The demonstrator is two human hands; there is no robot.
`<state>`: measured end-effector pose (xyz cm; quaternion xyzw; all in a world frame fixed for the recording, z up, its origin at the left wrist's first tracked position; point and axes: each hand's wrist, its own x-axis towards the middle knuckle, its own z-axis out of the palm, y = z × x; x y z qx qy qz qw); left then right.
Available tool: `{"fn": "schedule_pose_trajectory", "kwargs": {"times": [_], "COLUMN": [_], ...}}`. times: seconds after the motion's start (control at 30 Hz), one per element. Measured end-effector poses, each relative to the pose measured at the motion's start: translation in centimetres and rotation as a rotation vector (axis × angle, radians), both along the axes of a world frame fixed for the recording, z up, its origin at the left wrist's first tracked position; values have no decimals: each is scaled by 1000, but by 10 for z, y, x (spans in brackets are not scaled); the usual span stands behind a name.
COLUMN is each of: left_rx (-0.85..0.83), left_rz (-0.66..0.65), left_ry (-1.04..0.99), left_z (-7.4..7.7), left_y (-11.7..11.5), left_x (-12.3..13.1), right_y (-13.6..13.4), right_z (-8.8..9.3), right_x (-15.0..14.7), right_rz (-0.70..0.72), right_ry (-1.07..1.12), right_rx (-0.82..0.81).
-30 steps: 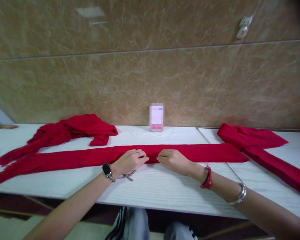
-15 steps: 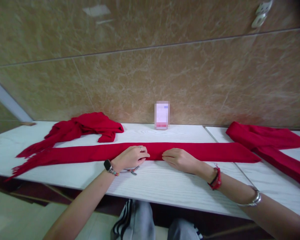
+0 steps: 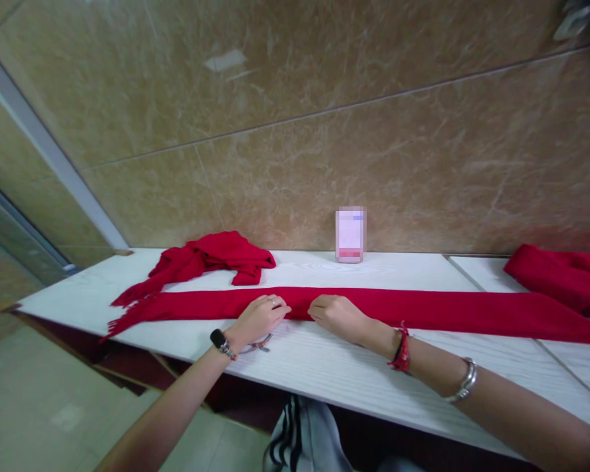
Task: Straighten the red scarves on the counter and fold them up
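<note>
A long red scarf (image 3: 423, 309) lies folded into a flat strip along the white tabletop, its fringed end at the left. My left hand (image 3: 261, 320) rests on the strip's near edge, fingers bent together and pinching the cloth. Just to its right, my right hand (image 3: 339, 317) has its fingertips pressed together on the same edge. A narrow gap separates the two hands. The fingers hide the exact bits of fabric between them.
Behind the strip at left is a crumpled red fringed cloth (image 3: 226, 255). More folded red fabric (image 3: 560, 275) sits at the far right. A phone with a blurred screen (image 3: 351, 235) leans against the brown marble-patterned wall (image 3: 285, 170). The white table's (image 3: 334, 367) front edge is close to my legs.
The view has swung left, so the table's left end now shows. Both hands have shifted left along the scarf and come slightly closer together, still on its near edge.
</note>
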<state>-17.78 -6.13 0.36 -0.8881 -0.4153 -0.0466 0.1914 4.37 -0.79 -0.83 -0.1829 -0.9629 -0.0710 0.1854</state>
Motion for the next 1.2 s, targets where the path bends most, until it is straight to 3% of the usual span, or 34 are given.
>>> {"fn": "schedule_pose_trajectory", "kwargs": {"times": [0.27, 0.4, 0.53, 0.63, 0.77, 0.9, 1.2], "left_rx": [-7, -83, -53, -41, -115, -150, -205], "left_rz": [-57, -36, 29, 128, 216, 246, 333], "left_ry": [18, -48, -166, -269, -255, -168, -13], "left_z": [1, 0, 2, 5, 4, -3, -1], "left_y": [-3, -5, -10, -16, -25, -30, -30], "left_x": [-9, -13, -24, -41, -67, -97, -179], "right_y": [8, 7, 0, -4, -4, -2, 8], "right_z": [-17, -16, -9, 0, 10, 5, -23], "right_x": [9, 11, 11, -3, -45, -73, -63], "right_rz": [114, 164, 149, 124, 104, 78, 176], "right_ry": [128, 101, 180, 242, 168, 45, 171], "right_rx": [73, 25, -100, -172, -164, -125, -113]}}
